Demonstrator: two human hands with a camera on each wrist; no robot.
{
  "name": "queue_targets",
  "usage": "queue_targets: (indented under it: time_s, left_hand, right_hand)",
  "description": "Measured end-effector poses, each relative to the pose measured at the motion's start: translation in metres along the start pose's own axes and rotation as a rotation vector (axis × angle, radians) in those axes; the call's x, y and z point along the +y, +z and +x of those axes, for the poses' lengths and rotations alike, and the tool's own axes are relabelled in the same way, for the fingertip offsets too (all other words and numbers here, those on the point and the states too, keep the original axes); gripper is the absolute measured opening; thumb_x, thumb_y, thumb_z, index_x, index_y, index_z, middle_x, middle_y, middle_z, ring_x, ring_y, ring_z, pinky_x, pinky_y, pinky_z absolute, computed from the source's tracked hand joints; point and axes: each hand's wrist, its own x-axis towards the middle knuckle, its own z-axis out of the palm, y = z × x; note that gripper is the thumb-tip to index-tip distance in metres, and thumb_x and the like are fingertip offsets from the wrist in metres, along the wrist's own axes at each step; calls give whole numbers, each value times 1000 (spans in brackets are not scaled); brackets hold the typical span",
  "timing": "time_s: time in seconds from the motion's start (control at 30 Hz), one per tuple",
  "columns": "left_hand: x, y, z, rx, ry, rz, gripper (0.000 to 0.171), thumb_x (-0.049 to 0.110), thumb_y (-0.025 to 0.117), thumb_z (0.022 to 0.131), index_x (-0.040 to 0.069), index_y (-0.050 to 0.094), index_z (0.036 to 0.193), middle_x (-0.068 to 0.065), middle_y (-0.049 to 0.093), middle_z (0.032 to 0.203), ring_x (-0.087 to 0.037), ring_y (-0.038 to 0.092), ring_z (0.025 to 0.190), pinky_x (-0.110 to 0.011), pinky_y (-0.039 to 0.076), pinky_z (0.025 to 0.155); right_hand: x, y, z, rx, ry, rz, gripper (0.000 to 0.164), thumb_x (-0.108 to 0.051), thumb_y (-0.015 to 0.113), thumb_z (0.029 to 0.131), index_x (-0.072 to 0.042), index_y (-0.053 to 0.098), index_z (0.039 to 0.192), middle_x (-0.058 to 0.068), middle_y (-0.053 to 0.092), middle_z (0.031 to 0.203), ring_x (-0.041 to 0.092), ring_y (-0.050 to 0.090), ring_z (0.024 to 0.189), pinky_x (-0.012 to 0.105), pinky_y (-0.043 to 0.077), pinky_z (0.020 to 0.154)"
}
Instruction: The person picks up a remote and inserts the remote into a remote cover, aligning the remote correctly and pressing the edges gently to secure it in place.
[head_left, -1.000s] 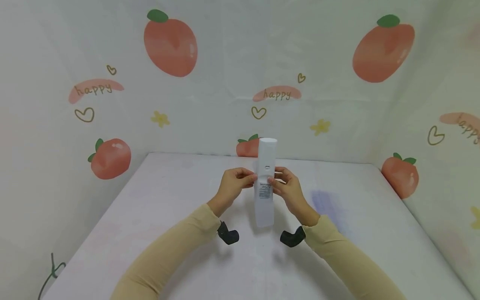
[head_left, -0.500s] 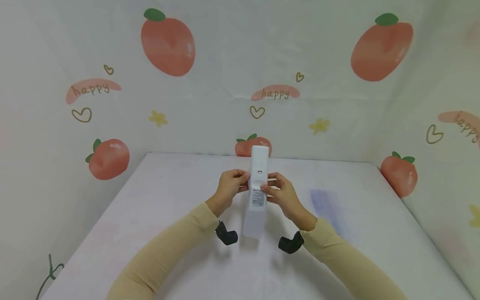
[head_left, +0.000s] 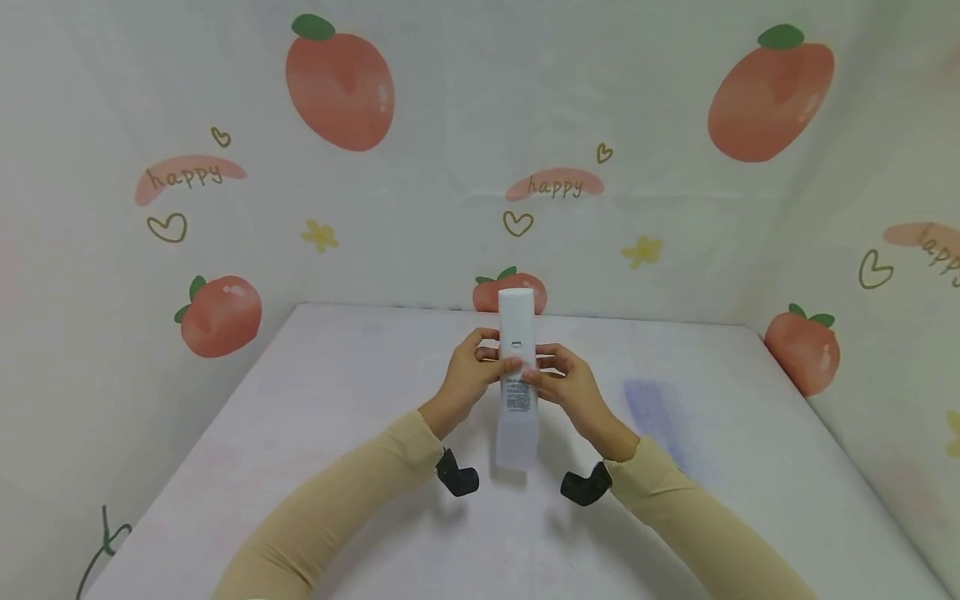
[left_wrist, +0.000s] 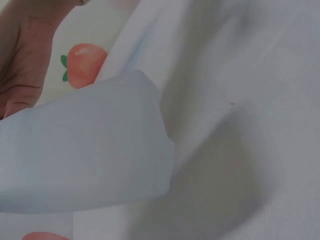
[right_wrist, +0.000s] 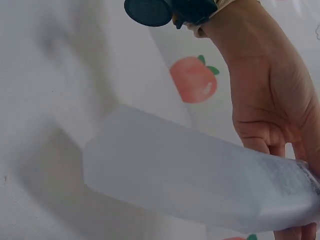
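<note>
A long white device (head_left: 517, 321) stands nearly upright in the head view, with a small slot-like port and a printed label (head_left: 518, 396) facing me. Its flared lower end is plain and somewhat translucent; its exact kind is unclear. My left hand (head_left: 465, 379) grips its left side, thumb across the front near the port. On the other side my right hand (head_left: 576, 387) holds it, thumb on the front edge above the label. The device's wide end (left_wrist: 90, 150) fills the left wrist view. In the right wrist view the left hand (right_wrist: 270, 95) shows beside the label. Most fingertips are hidden behind the device.
Below the hands spreads a white-covered table (head_left: 337, 500) with a bluish stain (head_left: 656, 421). A white curtain (head_left: 442, 125) printed with red fruit surrounds its back and sides. Black wrist cameras (head_left: 459, 475) hang under both cuffs.
The device first shifted left and lower, then slightly back right. My left thumb has moved from its left edge onto the front face. The right hand keeps hold.
</note>
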Motion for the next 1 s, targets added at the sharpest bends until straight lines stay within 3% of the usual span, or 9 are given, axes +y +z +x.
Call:
queue_targets:
  time_s: [0.2, 0.43, 0.57, 0.73, 0.87, 1.0]
  left_hand:
    - [3, 1, 1, -7, -4, -1, 62, 15, 77, 84, 19, 47, 138, -15, 66, 104, -20, 62, 92, -37, 55, 86]
    - [5, 1, 1, 13, -9, 26, 44, 17, 73, 88, 6, 56, 127, -11, 62, 97, -17, 59, 86, -32, 55, 82]
    - [5, 1, 1, 35, -17, 8, 42, 18, 71, 90, 6, 56, 127, -10, 60, 96, -16, 58, 85, -29, 54, 78]
    - [5, 0, 0, -19, -5, 62, 45, 17, 70, 90, 11, 53, 131, -13, 59, 105, -19, 60, 87, -29, 55, 74]
    - [7, -2, 3, -77, 23, 108, 48, 15, 69, 90, 12, 52, 135, -17, 60, 108, -22, 61, 90, -36, 58, 79]
    - [9, -6, 5, -99, 4, 104, 49, 14, 68, 91, 12, 50, 136, -19, 61, 107, -24, 63, 91, -42, 57, 83]
  right_hand:
    - [1, -3, 0, -21, -1, 47, 45, -7, 66, 91, 1, 49, 132, 11, 56, 112, 14, 63, 95, 40, 54, 90]
    - [5, -5, 0, -18, 53, 169, 48, -4, 61, 94, 1, 41, 137, -1, 59, 102, 10, 62, 93, 27, 55, 85]
    - [8, -2, -5, -20, 125, 205, 29, -10, 57, 97, 4, 49, 122, -3, 61, 99, 10, 62, 94, 33, 53, 92]
    - [10, 3, -10, 41, 144, 227, 2, -7, 56, 97, -7, 58, 96, -2, 61, 95, 11, 63, 91, 35, 54, 92]
    - [9, 8, -4, 133, 82, 286, 13, 1, 56, 95, -8, 58, 86, -3, 61, 84, 9, 62, 81, 23, 55, 78]
    - [7, 12, 1, 136, 63, 336, 11, 2, 53, 96, -5, 56, 89, -4, 60, 80, 8, 60, 75, 20, 53, 72]
